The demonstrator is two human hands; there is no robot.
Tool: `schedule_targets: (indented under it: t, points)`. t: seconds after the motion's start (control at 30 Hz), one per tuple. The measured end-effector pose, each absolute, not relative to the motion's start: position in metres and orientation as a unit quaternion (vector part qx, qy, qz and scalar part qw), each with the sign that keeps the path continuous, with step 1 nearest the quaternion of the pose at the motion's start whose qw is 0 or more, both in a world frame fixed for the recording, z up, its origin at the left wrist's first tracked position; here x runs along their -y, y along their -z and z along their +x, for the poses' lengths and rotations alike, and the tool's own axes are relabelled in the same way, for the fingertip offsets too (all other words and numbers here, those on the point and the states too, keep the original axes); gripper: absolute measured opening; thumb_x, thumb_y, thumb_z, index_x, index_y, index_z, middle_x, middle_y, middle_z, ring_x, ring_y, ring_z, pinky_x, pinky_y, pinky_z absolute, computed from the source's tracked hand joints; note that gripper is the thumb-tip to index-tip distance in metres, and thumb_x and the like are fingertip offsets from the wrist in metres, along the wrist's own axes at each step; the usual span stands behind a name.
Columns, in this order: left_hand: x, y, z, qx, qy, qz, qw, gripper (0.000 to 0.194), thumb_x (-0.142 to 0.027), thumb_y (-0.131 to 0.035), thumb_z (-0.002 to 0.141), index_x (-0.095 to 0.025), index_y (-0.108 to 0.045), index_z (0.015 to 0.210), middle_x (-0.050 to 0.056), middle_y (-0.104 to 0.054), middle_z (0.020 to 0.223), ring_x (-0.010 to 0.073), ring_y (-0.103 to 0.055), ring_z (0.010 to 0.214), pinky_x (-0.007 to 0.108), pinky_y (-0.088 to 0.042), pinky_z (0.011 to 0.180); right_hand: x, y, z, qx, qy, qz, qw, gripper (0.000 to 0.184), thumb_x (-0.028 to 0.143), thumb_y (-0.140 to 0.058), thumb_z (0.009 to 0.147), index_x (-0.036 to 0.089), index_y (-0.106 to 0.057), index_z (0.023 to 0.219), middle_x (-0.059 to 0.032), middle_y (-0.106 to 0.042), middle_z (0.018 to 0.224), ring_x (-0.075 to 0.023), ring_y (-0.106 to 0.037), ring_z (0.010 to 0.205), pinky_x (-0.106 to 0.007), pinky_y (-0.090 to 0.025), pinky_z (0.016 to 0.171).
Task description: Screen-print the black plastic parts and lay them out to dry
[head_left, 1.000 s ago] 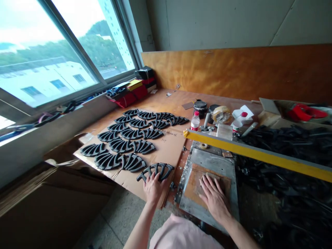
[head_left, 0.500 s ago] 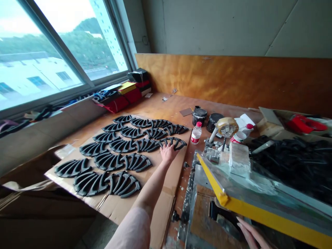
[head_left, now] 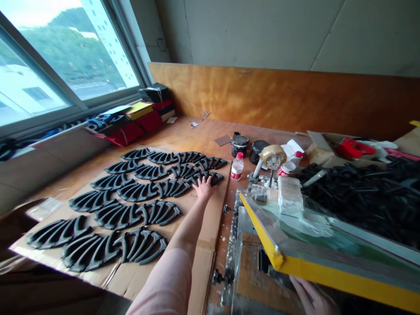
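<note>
My left hand (head_left: 203, 189) reaches forward with its fingers spread over a black curved slotted piece (head_left: 216, 177). That piece lies at the right end of a row on a cardboard sheet (head_left: 183, 258). Several more fan-shaped black pieces (head_left: 120, 214) lie in rows on the cardboard. At the lower right, my right hand (head_left: 311, 297) is partly hidden beneath a yellow-edged screen frame (head_left: 328, 272). Its fingers are closed together at the end of another black piece (head_left: 263, 261), which rests on a wooden base (head_left: 252, 286). The raised frame covers much of that piece.
A red-capped bottle (head_left: 237, 167), black tubs (head_left: 239, 145) and a tape roll (head_left: 273, 156) stand behind the frame. A wrapped block (head_left: 290, 195) sits on it. Black parts (head_left: 361, 197) are heaped at right, near an open carton (head_left: 323, 148). Folded bundles (head_left: 131, 127) lie by the window.
The view has shifted, so the scene sits further left. My left hand's fingers have spread over the black piece, which lies flatter. My right hand remains beneath the frame.
</note>
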State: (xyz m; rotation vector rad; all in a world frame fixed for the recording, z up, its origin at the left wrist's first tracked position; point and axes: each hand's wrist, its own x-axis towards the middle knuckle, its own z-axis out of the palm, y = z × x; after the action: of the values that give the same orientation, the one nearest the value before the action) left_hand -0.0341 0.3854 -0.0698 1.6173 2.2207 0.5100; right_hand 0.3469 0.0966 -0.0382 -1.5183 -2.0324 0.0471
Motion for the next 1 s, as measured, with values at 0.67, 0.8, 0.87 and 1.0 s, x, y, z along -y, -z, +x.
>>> schedule_targets:
  t: [0.67, 0.8, 0.87, 1.0]
  points:
    - [-0.147, -0.117, 0.061, -0.482, -0.543, 0.479, 0.493, 0.059, -0.066, -0.044, 0.088, -0.013, -0.071, 0.093, 0.005, -0.067, 0.073, 0.0124, -0.055, 0.057, 0.023, -0.043, 0.052, -0.117, -0.001, 0.398, 0.739, -0.141, -0.586, 0.301, 0.028, 0.031, -0.049, 0.094, 0.02, -0.074, 0.099, -0.0085, -0.074, 0.102, -0.0247, -0.064, 0.107, -0.043, -0.048, 0.098]
    - [-0.101, -0.056, 0.053, -0.546, -0.433, 0.41, 0.588, 0.056, -0.06, -0.064, 0.077, -0.016, -0.07, 0.11, 0.003, -0.07, 0.079, 0.0141, -0.06, 0.062, 0.021, -0.043, 0.053, -0.16, -0.029, 0.427, 0.638, -0.105, -0.675, 0.355, 0.036, 0.036, -0.045, 0.094, 0.012, -0.07, 0.105, -0.0135, -0.072, 0.095, -0.025, -0.067, 0.084, -0.042, -0.054, 0.08]
    - [-0.086, -0.018, 0.052, -0.557, -0.42, 0.396, 0.597, 0.069, -0.057, -0.07, 0.073, -0.018, -0.06, 0.13, 0.002, -0.071, 0.083, 0.0165, -0.064, 0.071, 0.022, -0.047, 0.059, -0.176, -0.041, 0.403, 0.673, -0.1, -0.637, 0.362, 0.036, 0.036, -0.055, 0.089, 0.015, -0.065, 0.116, -0.0135, -0.067, 0.112, -0.0235, -0.066, 0.091, -0.039, -0.054, 0.084]
    - [-0.078, 0.046, 0.056, -0.589, -0.42, 0.4, 0.562, 0.087, -0.06, -0.066, 0.074, -0.017, -0.04, 0.146, 0.002, -0.069, 0.08, 0.0172, -0.064, 0.069, 0.025, -0.048, 0.06, -0.193, -0.053, 0.33, 0.793, -0.062, -0.567, 0.215, 0.059, 0.027, -0.072, 0.078, 0.019, -0.051, 0.133, -0.0141, -0.052, 0.136, -0.0274, -0.054, 0.119, -0.039, -0.047, 0.097]
